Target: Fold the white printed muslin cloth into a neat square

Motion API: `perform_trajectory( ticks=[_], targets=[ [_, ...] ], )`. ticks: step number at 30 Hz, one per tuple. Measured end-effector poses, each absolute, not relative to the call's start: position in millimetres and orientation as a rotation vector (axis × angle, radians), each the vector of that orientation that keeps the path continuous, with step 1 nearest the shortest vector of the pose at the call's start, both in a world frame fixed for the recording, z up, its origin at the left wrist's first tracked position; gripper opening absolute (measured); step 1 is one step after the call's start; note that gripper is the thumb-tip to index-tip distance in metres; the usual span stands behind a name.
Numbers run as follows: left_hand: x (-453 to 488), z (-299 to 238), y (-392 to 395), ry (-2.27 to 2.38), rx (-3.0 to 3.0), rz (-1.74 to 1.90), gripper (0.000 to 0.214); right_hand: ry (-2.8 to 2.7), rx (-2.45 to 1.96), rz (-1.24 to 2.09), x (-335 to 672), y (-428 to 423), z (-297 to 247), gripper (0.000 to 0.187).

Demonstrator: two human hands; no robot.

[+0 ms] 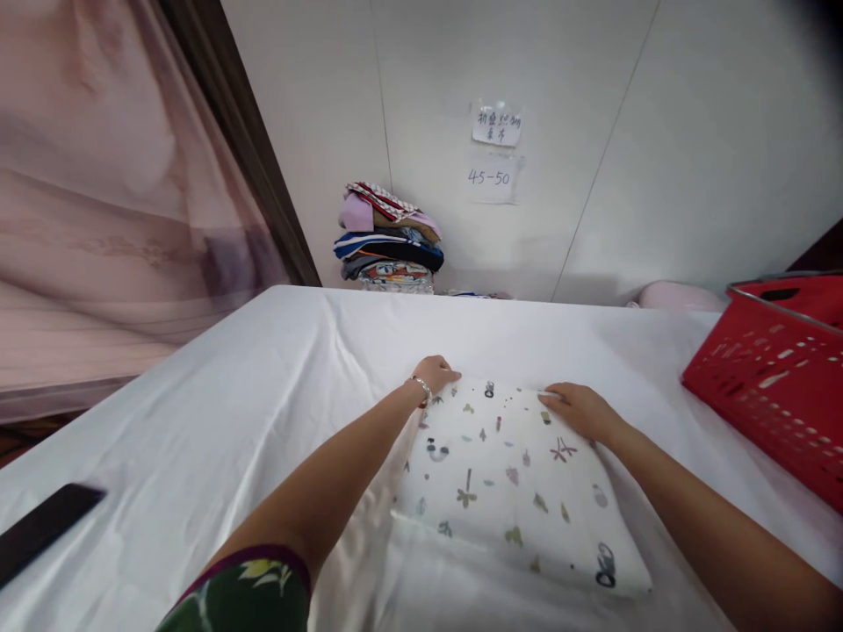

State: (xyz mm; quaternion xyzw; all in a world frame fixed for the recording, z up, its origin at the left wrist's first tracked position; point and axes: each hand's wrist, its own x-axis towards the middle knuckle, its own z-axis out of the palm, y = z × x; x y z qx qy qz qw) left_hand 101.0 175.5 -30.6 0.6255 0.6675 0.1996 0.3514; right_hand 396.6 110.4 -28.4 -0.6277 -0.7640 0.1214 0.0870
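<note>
A folded white cloth (507, 478) with small printed figures lies on the white-covered table (198, 439) in front of me. My left hand (435, 372), a bracelet on its wrist, is curled over the cloth's far left corner and grips it. My right hand (580, 411) rests on the far right edge, fingers closed on the fabric there. Both arms reach forward across the table.
A red plastic basket (770, 369) stands at the right edge. A stack of folded clothes (388, 239) sits against the wall at the back. A dark flat object (39, 527) lies at the near left. A pink curtain (98, 202) hangs on the left.
</note>
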Motion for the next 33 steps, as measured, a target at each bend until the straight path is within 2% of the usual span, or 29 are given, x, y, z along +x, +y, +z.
perform_trajectory(
  ticks=[3, 5, 10, 15, 20, 26, 33],
  targets=[
    [100.8, -34.1, 174.5, 1.747, 1.653, 0.543, 0.027, -2.267, -1.779, 0.036, 386.9, 97.1, -26.3, 0.041],
    [100.6, -34.4, 174.0, 1.750, 1.657, 0.548, 0.028, -2.335, -1.639, -0.048, 375.9, 83.6, -27.3, 0.046],
    [101.9, -24.6, 173.8, 1.749, 1.602, 0.523, 0.030, -2.566, -1.570, 0.038, 355.7, 63.4, -44.4, 0.053],
    [91.2, -18.7, 168.9, 1.616, 1.500, 0.546, 0.058, -2.568, -1.591, 0.043, 355.5, 62.4, -43.1, 0.054],
    [77.6, -21.9, 154.8, 1.472, 1.661, 0.529, 0.069, -2.478, -1.677, -0.002, 351.0, 55.7, -33.6, 0.058],
    [87.8, -16.8, 145.9, 1.533, 1.980, 0.666, 0.053, -2.453, -1.746, -0.005, 352.4, 56.1, -40.1, 0.060],
    [96.1, -35.8, 154.2, 1.736, 1.888, 0.554, 0.047, -2.447, -1.710, -0.050, 360.3, 62.3, -57.2, 0.057]
  ],
)
